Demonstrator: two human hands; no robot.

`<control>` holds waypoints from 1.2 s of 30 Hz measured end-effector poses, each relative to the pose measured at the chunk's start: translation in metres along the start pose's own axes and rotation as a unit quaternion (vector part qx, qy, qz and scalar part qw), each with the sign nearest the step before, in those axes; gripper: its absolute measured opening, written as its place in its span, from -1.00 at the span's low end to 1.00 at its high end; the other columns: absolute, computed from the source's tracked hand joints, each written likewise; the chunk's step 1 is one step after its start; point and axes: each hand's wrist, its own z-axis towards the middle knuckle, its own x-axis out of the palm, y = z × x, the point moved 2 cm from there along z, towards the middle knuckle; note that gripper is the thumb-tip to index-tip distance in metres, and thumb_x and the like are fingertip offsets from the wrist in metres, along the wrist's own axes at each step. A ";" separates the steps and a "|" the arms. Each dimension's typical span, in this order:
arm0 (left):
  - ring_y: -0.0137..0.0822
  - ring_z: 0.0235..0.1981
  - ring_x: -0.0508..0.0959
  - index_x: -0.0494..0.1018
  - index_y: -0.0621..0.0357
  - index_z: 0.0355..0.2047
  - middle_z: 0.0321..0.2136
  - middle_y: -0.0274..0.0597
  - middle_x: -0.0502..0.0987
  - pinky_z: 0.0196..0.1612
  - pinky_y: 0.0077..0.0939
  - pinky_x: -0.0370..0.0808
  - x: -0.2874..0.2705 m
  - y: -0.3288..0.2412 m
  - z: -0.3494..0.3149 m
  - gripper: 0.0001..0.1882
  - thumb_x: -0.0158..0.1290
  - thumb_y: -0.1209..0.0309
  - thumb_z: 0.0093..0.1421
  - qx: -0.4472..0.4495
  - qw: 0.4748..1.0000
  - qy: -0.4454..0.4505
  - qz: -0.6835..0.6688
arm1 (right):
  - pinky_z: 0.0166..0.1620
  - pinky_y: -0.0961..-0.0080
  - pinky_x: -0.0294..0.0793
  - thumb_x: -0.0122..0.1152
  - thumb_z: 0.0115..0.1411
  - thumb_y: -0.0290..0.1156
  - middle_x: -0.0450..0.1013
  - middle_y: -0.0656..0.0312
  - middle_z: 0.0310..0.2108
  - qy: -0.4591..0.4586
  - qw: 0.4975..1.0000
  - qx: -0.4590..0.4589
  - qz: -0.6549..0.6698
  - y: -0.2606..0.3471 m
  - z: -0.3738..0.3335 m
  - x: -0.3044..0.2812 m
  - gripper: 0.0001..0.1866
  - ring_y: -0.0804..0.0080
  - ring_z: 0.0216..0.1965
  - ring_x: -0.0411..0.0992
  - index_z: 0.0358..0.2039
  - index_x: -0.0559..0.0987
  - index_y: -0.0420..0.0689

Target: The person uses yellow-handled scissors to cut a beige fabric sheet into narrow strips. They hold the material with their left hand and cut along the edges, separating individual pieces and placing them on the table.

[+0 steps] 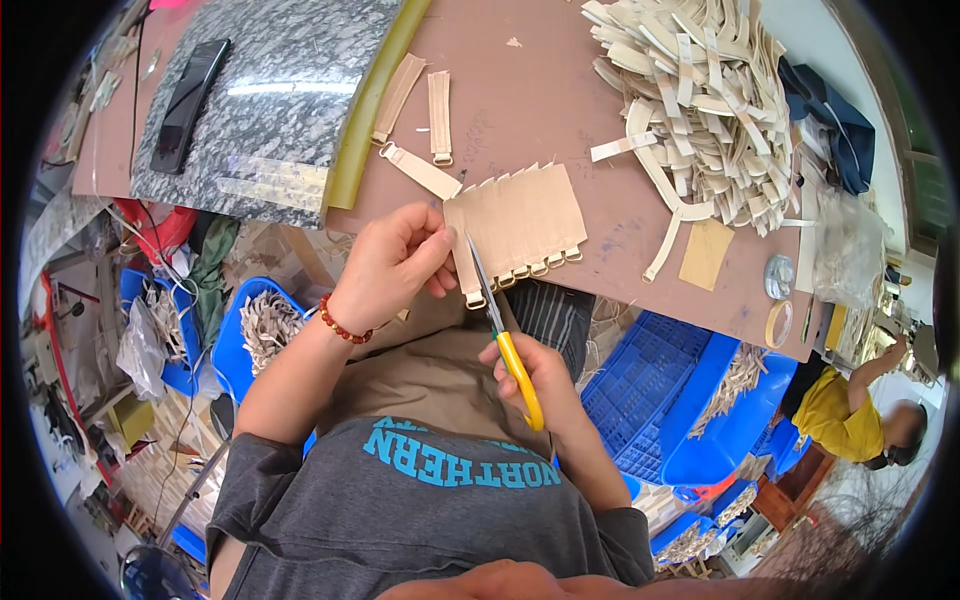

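My left hand (pixel 393 262) pinches the left edge of a beige fabric panel (pixel 522 218), made of joined straps with small metal rings along its near edge and a jagged far edge. In my right hand (pixel 545 378) are scissors with yellow handles (pixel 519 376). Their blades (pixel 483 275) point away from me and lie along the leftmost strap of the panel. I cannot tell whether the blades are cutting fabric. Beyond my left hand lie three separate straps with rings: one strap (pixel 421 171) by the panel's corner, a second strap (pixel 439 117) and a third (pixel 399 98).
A big heap of beige straps (pixel 700 110) covers the far right of the brown table (pixel 540 110). Left stands a grey marbled board (pixel 280 90) bearing a black phone (pixel 190 105). Tape rolls (pixel 778 322) sit at the right edge. Blue crates (pixel 645 390) stand below; another person (pixel 840 415) works right.
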 end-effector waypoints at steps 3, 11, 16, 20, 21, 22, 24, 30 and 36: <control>-0.53 -0.58 0.53 0.36 0.27 -0.39 -0.56 -0.25 0.51 -0.54 -0.68 0.49 0.000 0.002 0.001 -0.83 -0.06 0.42 0.29 -0.014 1.000 0.022 -0.013 | -0.38 0.67 0.35 0.34 0.08 -0.29 0.41 0.35 -0.51 0.004 1.000 -0.008 0.008 -0.001 0.007 0.002 -0.64 0.67 -0.50 0.34 -0.20 0.46 -0.21; -0.54 -0.60 0.52 0.35 0.19 -0.40 -0.57 -0.30 0.50 -0.57 -0.70 0.46 -0.001 -0.001 0.005 -0.83 -0.08 0.38 0.30 -0.043 0.998 0.035 -0.008 | -0.54 0.75 0.24 0.28 0.13 -0.40 0.35 0.43 -0.59 0.018 0.995 0.052 0.086 0.009 0.012 -0.001 -0.75 0.76 -0.59 0.27 -0.23 0.45 -0.18; -0.55 -0.61 0.51 0.36 0.19 -0.41 -0.57 -0.32 0.49 -0.58 -0.71 0.44 0.001 0.000 0.004 -0.83 -0.08 0.38 0.30 -0.047 0.998 0.048 0.007 | -0.57 0.76 0.21 0.26 0.16 -0.35 0.34 0.43 -0.62 0.011 0.998 0.010 0.063 0.012 0.016 0.005 -0.77 0.79 -0.61 0.25 -0.26 0.45 -0.18; -0.55 -0.61 0.51 0.36 0.23 -0.42 -0.58 -0.28 0.50 -0.58 -0.70 0.45 0.000 -0.003 0.004 -0.82 -0.05 0.38 0.28 -0.055 0.997 0.047 -0.006 | -0.60 0.75 0.20 0.24 0.17 -0.32 0.34 0.43 -0.63 0.001 0.999 0.022 0.045 0.017 0.023 0.006 -0.78 0.78 -0.65 0.25 -0.29 0.45 -0.16; -0.55 -0.61 0.51 0.36 0.23 -0.42 -0.59 -0.28 0.50 -0.58 -0.70 0.45 -0.001 -0.003 0.004 -0.82 -0.05 0.39 0.28 -0.055 0.997 0.045 -0.001 | -0.61 0.75 0.19 0.24 0.17 -0.32 0.35 0.43 -0.62 0.002 0.998 0.036 0.053 0.016 0.024 0.006 -0.78 0.77 -0.66 0.25 -0.30 0.45 -0.16; -0.56 -0.62 0.50 0.36 0.22 -0.43 -0.60 -0.29 0.50 -0.59 -0.70 0.44 -0.001 -0.004 0.004 -0.82 -0.05 0.39 0.28 -0.055 0.998 0.044 0.005 | -0.62 0.74 0.19 0.25 0.16 -0.33 0.35 0.42 -0.62 -0.006 0.998 0.039 0.046 0.016 0.026 0.005 -0.79 0.77 -0.67 0.25 -0.31 0.45 -0.16; -0.56 -0.62 0.50 0.37 0.22 -0.43 -0.61 -0.31 0.49 -0.59 -0.70 0.44 -0.003 -0.006 0.005 -0.83 -0.04 0.39 0.28 -0.048 0.998 0.044 0.013 | -0.64 0.74 0.18 0.25 0.15 -0.36 0.36 0.41 -0.62 -0.023 0.998 0.046 0.032 0.016 0.028 0.004 -0.81 0.76 -0.68 0.25 -0.32 0.45 -0.15; -0.52 -0.63 0.51 0.40 0.24 -0.35 -0.62 -0.34 0.49 -0.60 -0.65 0.40 -0.027 -0.038 0.018 -0.85 0.07 0.41 0.19 0.050 0.983 -0.079 0.158 | -0.61 0.77 0.17 0.18 0.16 -0.43 0.32 0.42 -0.60 0.014 0.994 -0.014 0.109 0.016 0.015 -0.005 -0.81 0.76 -0.66 0.22 -0.23 0.42 -0.17; -0.39 -0.52 0.50 0.43 0.25 -0.34 -0.52 -0.20 0.49 -0.41 -0.55 0.46 -0.018 -0.047 0.019 -0.83 0.15 0.58 0.04 0.316 0.847 -0.202 0.378 | -0.44 0.80 0.21 0.16 0.17 -0.31 0.29 0.42 -0.45 0.035 0.994 0.009 0.100 0.009 -0.041 -0.028 -0.69 0.78 -0.46 0.22 -0.15 0.42 -0.21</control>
